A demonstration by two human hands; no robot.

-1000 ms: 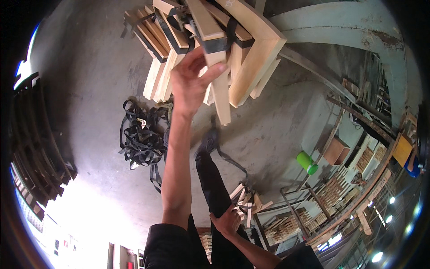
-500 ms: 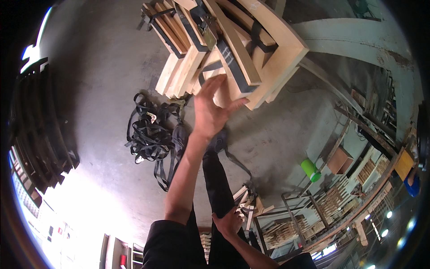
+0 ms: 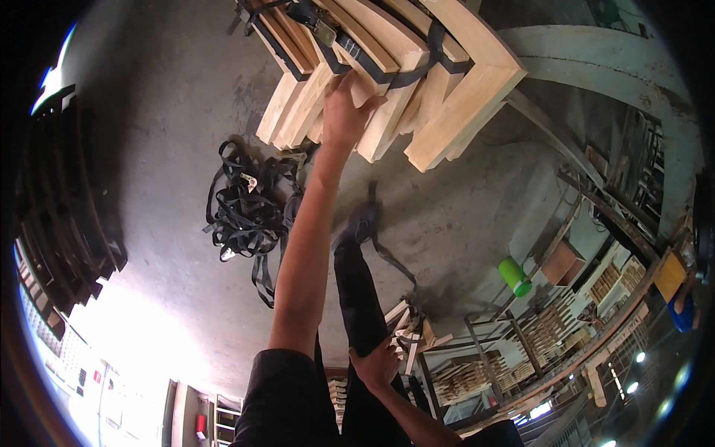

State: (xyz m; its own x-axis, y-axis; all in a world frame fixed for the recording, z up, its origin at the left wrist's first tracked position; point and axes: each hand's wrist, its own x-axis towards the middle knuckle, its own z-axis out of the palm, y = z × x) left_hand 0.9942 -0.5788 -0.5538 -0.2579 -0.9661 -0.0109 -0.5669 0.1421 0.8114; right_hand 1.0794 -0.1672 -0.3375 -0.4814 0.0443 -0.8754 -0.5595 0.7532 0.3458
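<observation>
Several angled pale wooden frames [image 3: 447, 112] stand side by side at the upper middle, bound with black straps [image 3: 417, 71]. A metal buckle [image 3: 323, 32] sits on the strap across them. My left hand [image 3: 345, 123] reaches up to the bundle, fingers and thumb around one of the wooden pieces near the strap. Its fingertips are partly hidden against the wood. Lower down, my right hand [image 3: 377, 365] rests on my black-trousered leg at the knee, thumb apart from the fingers, holding no object.
A tangled heap of black straps [image 3: 246, 205] lies on the concrete floor left of my arm. One loose strap [image 3: 395, 262] trails beside my shoe [image 3: 363, 225]. To the right are a pale green metal beam [image 3: 596, 56], a green container [image 3: 514, 276] and stacked wood [image 3: 547, 331].
The tilted wooden piece by my left hand now sits in line with the others, and the strap across them looks tauter. My left hand has moved up; my right hand stays at the knee.
</observation>
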